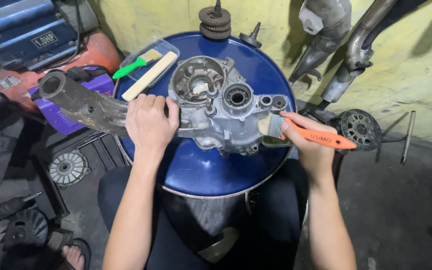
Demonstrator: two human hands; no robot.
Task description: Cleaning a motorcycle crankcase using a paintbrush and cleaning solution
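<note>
Gripping the engine casing (211,107) with the left hand (148,122), right hand (303,137) clasping an orange-handled brush (301,131)

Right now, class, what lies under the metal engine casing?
The engine casing rests on a blue drum lid. The lid surface directly beneath it is covered, so anything there cannot be seen.

1 engine casing (216,107), 3 brushes (303,132), 1 blue drum (211,170), 2 hands (148,122)
</note>
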